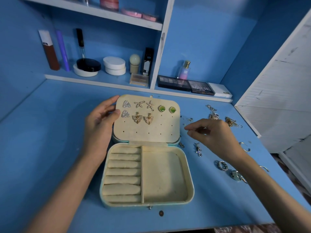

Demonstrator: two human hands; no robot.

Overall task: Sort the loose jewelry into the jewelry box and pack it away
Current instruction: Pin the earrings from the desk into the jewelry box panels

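The jewelry box lies open in the middle of the tabletop, its lid tipped back toward twelve o'clock so that the perforated panel faces the person. The left hand grips the lid's nine o'clock edge, thumb on the panel and fingers curled behind it. I judge this steadies the panel and gives access to the backs while posts are pushed through the holes. Four pairs already sit along the upper rows: triangle studs, starfish earrings, green studs and butterfly earrings; the lower holes are free. The right hand hovers at three o'clock of the lid, above the loose pieces. Its fingers are drawn together toward the thumb, and whether they pinch something small I cannot tell. The unsorted jewelry is spread within that hand's reach: tangled chains at two o'clock and rings at four o'clock. The ring rolls and the open compartment hold nothing yet, so sorting looks less than half done.
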